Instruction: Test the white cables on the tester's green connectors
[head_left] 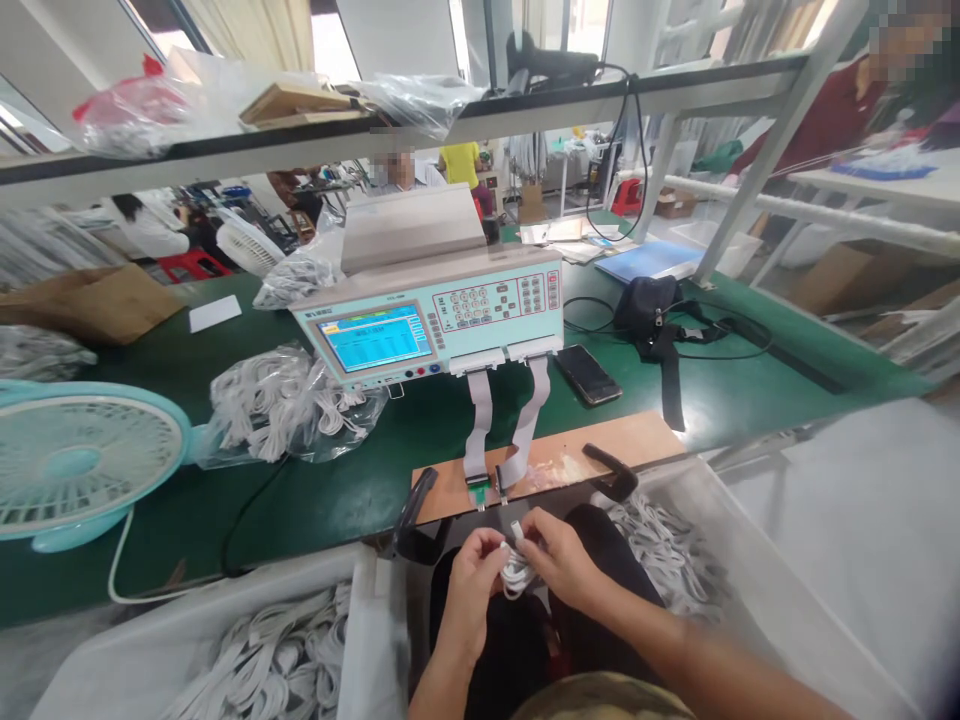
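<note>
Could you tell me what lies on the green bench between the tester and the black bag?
A dark smartphone lies flat there, between tester and black bag, in the head view.

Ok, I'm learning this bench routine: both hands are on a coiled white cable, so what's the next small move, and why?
Probably lift the cable's free plug up to the green connector on the wooden board. Both the left hand and right hand hold the coiled white cable just below that board, one end poking up, and the connector looks unoccupied.
</note>
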